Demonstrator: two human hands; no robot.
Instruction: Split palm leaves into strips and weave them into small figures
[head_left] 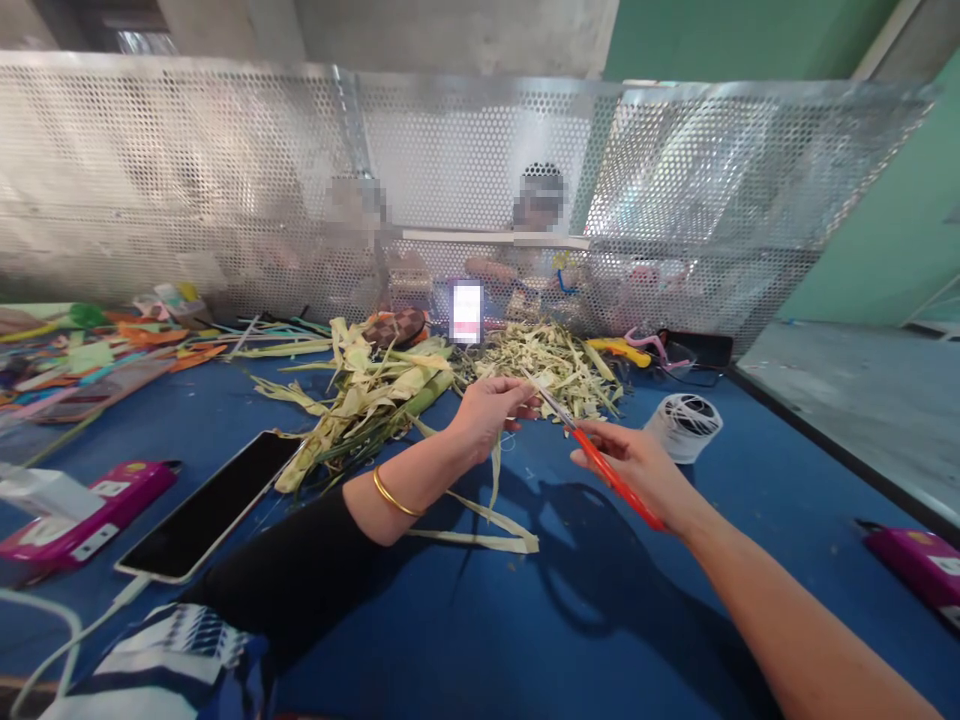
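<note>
My right hand grips a pair of scissors with red handles, its blades pointing up and left toward my other hand. Between the closed fingertips of my left hand is a pale strip of dried husk; a length of it hangs down below the hand. Another long folded strip lies on the blue table just beneath. Right behind the scissor tips is a heap of small husk cuttings. Longer dried husks and green stalks lie in a bundle left of my left hand.
A phone on a cable and a purple power strip lie at left. Thread spool stands right of my right hand. A perforated metal screen borders the back, with people behind it. Coloured strips are piled far left.
</note>
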